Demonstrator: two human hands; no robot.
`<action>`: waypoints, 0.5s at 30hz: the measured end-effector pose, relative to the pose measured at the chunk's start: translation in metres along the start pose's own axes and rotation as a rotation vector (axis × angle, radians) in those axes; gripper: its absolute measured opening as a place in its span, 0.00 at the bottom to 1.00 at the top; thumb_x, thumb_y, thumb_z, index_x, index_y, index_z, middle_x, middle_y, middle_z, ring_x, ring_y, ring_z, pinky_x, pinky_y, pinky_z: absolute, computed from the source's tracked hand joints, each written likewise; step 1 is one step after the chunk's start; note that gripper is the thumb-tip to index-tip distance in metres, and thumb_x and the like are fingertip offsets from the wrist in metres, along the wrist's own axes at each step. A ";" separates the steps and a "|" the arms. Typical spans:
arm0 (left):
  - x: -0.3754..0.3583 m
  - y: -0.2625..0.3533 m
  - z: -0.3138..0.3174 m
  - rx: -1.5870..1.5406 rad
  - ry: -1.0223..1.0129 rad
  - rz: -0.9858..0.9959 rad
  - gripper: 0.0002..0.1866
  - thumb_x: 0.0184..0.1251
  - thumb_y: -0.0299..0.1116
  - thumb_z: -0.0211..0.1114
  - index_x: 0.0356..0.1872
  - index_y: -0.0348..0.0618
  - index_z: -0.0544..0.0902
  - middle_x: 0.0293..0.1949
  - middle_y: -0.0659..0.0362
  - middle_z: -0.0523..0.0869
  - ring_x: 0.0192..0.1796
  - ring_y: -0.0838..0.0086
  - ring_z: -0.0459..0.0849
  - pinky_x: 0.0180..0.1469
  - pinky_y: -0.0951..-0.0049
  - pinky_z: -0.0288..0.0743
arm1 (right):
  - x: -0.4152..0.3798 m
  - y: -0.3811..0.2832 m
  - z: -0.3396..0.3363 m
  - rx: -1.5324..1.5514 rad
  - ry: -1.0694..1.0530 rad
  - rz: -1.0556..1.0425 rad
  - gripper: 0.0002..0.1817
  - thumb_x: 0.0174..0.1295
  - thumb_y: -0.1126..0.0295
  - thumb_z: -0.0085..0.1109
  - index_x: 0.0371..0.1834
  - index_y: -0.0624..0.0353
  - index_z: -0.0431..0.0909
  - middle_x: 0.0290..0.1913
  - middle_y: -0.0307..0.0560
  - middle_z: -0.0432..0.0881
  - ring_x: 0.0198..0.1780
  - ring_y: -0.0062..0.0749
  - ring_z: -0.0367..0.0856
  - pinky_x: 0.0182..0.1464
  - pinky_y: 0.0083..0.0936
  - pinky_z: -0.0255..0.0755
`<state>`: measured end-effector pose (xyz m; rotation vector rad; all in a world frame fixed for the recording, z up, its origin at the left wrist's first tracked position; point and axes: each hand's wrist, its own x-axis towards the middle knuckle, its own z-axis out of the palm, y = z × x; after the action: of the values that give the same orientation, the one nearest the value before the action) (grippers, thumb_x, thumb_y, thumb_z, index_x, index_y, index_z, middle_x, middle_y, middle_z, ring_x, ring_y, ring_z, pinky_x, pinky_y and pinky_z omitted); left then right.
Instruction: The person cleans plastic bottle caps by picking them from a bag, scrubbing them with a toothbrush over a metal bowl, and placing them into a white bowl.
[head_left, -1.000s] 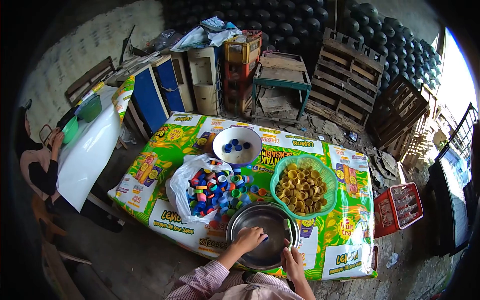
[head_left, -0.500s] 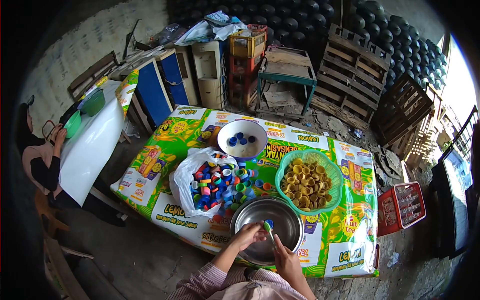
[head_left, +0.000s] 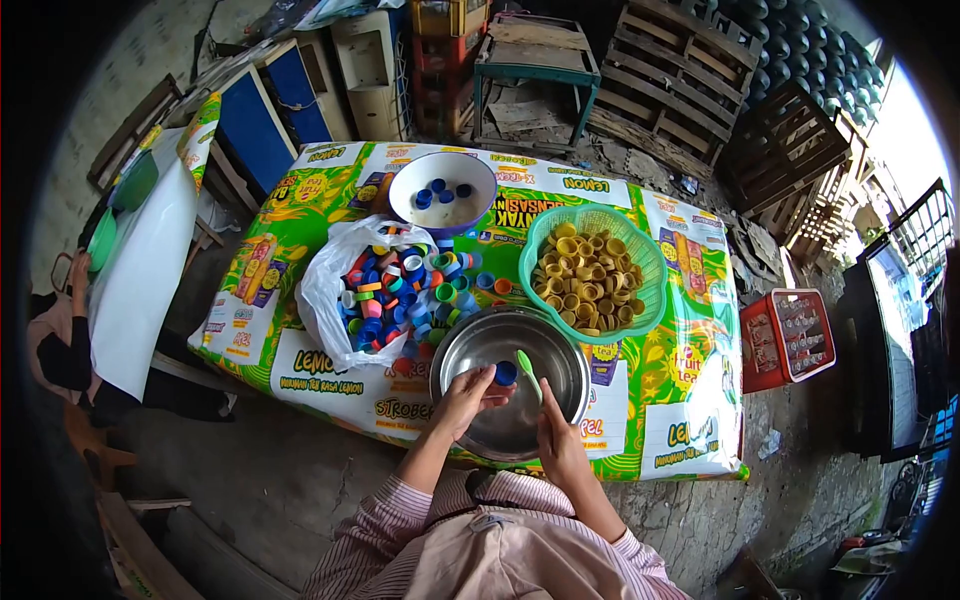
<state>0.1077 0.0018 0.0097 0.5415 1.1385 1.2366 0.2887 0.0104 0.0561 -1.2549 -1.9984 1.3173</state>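
Observation:
Over a steel basin (head_left: 470,340), my left hand (head_left: 466,402) pinches a blue bottle cap (head_left: 506,374) between thumb and fingers. My right hand (head_left: 562,446) grips a green toothbrush (head_left: 526,364), its head pointing up beside the cap and a little apart from it. Beyond the basin, a white plastic bag (head_left: 322,290) lies open with many coloured caps (head_left: 385,290), some spilling out to its right. A mint-green basket (head_left: 652,262) of yellowish caps (head_left: 585,275) stands at the right. Several blue caps (head_left: 438,188) sit in a white bowl (head_left: 412,175) at the back.
A printed Fruit Tea sheet covers the table (head_left: 310,350). At the left, another person's hand (head_left: 78,270) is at a green basin (head_left: 102,240). A red crate (head_left: 785,340) stands on the floor at right; wooden pallets (head_left: 690,75) and a small table (head_left: 535,60) stand behind.
The camera view has tilted down and shifted right. The toothbrush has come away from the blue cap, and the cap now shows more plainly in my left hand.

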 end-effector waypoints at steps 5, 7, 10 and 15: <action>-0.003 0.005 0.002 -0.072 0.050 0.015 0.17 0.71 0.43 0.48 0.45 0.38 0.75 0.38 0.55 0.82 0.41 0.73 0.82 0.42 0.71 0.79 | -0.002 0.008 0.008 0.038 0.029 -0.103 0.28 0.64 0.77 0.40 0.69 0.56 0.51 0.24 0.52 0.72 0.21 0.33 0.74 0.27 0.21 0.64; -0.004 0.006 0.000 -0.094 0.050 0.014 0.17 0.71 0.43 0.48 0.43 0.39 0.75 0.38 0.55 0.82 0.43 0.72 0.82 0.42 0.68 0.79 | -0.004 0.000 -0.001 -0.008 -0.006 0.019 0.28 0.64 0.76 0.40 0.69 0.57 0.50 0.22 0.51 0.71 0.21 0.29 0.74 0.27 0.21 0.64; -0.006 0.014 0.000 -0.196 0.010 -0.021 0.16 0.71 0.43 0.48 0.42 0.40 0.75 0.39 0.55 0.82 0.44 0.70 0.82 0.42 0.66 0.79 | 0.000 0.007 0.013 -0.130 0.152 -0.407 0.28 0.65 0.74 0.41 0.69 0.56 0.50 0.18 0.45 0.68 0.20 0.23 0.69 0.26 0.21 0.65; -0.007 0.016 0.006 -0.137 -0.019 -0.054 0.15 0.71 0.38 0.44 0.47 0.40 0.74 0.44 0.55 0.79 0.48 0.70 0.79 0.43 0.62 0.78 | 0.002 0.001 0.006 0.324 0.033 0.039 0.25 0.70 0.68 0.36 0.70 0.54 0.48 0.17 0.32 0.63 0.19 0.14 0.59 0.23 0.13 0.58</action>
<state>0.1061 0.0015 0.0278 0.4155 1.0375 1.2498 0.2841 0.0090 0.0529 -1.1572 -1.6608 1.5542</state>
